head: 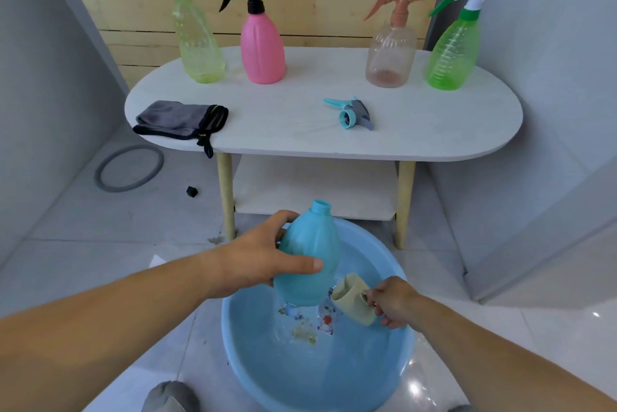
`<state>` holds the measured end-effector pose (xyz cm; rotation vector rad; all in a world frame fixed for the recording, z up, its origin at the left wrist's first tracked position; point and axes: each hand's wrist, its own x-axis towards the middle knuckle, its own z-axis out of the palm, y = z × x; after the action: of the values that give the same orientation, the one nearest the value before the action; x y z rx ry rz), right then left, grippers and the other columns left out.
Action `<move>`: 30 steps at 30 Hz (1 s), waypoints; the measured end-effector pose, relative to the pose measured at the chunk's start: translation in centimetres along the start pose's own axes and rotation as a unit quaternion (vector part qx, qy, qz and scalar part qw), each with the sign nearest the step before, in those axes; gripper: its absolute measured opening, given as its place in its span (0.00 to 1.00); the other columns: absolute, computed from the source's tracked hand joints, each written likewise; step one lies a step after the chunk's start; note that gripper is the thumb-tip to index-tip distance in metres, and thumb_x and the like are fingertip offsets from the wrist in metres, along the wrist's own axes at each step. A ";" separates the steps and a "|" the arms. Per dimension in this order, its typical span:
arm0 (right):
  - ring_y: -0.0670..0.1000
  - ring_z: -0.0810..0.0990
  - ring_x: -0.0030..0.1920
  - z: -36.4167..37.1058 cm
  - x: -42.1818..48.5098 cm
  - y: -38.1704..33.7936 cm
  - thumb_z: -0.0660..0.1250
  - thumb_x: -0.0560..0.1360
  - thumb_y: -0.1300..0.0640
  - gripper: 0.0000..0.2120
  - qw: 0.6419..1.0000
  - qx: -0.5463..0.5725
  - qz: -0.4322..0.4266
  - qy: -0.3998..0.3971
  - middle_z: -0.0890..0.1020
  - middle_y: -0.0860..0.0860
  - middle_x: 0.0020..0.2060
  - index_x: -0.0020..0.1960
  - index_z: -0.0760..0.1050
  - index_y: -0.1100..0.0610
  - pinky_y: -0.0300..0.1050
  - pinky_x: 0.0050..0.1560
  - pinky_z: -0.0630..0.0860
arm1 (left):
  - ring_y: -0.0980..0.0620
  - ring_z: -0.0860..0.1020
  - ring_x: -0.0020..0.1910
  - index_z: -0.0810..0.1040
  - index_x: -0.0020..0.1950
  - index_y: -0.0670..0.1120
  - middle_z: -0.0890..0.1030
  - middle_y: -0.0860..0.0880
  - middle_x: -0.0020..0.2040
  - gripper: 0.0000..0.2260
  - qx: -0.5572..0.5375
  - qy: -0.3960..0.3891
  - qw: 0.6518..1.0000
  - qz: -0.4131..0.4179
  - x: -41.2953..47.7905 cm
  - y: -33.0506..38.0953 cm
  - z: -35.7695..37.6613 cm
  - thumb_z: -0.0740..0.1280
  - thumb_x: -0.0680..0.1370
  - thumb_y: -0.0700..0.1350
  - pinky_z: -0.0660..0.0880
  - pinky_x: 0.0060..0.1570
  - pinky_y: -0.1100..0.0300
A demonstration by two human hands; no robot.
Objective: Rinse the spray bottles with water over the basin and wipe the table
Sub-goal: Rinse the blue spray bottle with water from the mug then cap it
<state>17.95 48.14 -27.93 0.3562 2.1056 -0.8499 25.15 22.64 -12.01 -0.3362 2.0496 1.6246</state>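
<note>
Left hand (263,254) grips the uncapped blue spray bottle (309,258) above the blue basin (394,375), while right hand (394,303) holds a beige cup (354,299) tilted just beside the bottle's base.

Four bottles (263,44) in a row at the table's (434,124) back, cloth (180,119) front left, sprayer head (350,112) right of it, basin (300,385) on the floor in front, fifth bottle (310,244) over it in my left hand (257,258), cup (354,299) just right.

Grey ring (98,175) — perhaps rubber — near black cube (192,191).
</note>
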 end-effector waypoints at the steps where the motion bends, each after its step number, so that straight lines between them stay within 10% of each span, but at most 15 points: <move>1: 0.52 0.68 0.25 0.1 0.1 -0.1 0.63 0.79 0.52 0.13 1.000 -0.005 0.000 0.001 0.74 0.55 0.30 0.39 0.75 0.59 0.38 0.28 0.67 | 0.47 0.84 0.58 0.72 0.67 0.58 0.80 0.46 0.63 0.30 0.000 0.000 1.000 0.001 0.0 0.1 0.0 0.82 0.71 0.46 0.84 0.54 0.43; 30: 0.52 0.69 0.29 0.3 -1.3 -0.9 0.62 0.81 0.54 0.14 0.996 0.042 -0.069 -0.036 0.75 0.55 0.33 0.40 0.73 0.61 0.39 0.29 0.69 | 0.48 0.84 0.59 0.71 0.68 0.59 0.80 0.49 0.63 0.30 -0.005 0.010 1.000 0.021 -0.8 0.9 -1.4 0.81 0.71 0.47 0.84 0.54 0.43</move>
<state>18.46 47.37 -26.70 0.2216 2.0504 -1.0195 25.13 21.40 -10.62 -0.3171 2.0773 1.6638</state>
